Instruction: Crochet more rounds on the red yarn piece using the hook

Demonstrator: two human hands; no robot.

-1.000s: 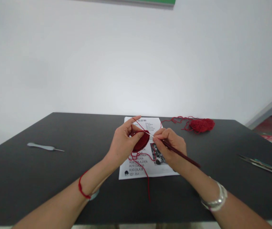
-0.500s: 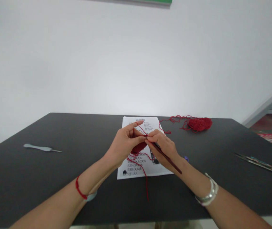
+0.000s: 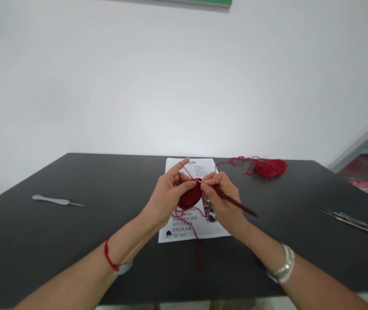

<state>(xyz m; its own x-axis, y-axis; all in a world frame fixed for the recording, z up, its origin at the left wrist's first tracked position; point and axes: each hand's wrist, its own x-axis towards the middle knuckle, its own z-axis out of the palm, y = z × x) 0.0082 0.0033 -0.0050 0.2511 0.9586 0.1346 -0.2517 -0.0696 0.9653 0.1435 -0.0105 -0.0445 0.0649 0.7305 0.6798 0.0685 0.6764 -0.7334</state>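
Between thumb and fingers, my left hand [image 3: 167, 191] pinches a dark red crochet piece [image 3: 190, 198], rounded in shape. A strand of red yarn [image 3: 187, 171] runs over its raised index finger down to the top edge of the piece. My right hand [image 3: 224, 198] is closed around a crochet hook [image 3: 237, 204] with a dark brown handle. The hook's thin metal tip meets the upper edge of the piece; whether it sits inside a stitch I cannot tell. Below the work, a loose red tail trails over the paper and onto the table.
Under my hands lies a printed pattern sheet [image 3: 184, 232] on the black table [image 3: 106, 181]. A red yarn bundle [image 3: 270, 168] rests at back right. A grey-handled hook [image 3: 56, 200] lies left, metal snips [image 3: 348, 219] right. A small blue-purple item [image 3: 252, 217] is near my right wrist.
The hook has swung to a flatter angle, its handle end moving right and up. My right hand has turned with it. More of the red piece now shows between my hands.
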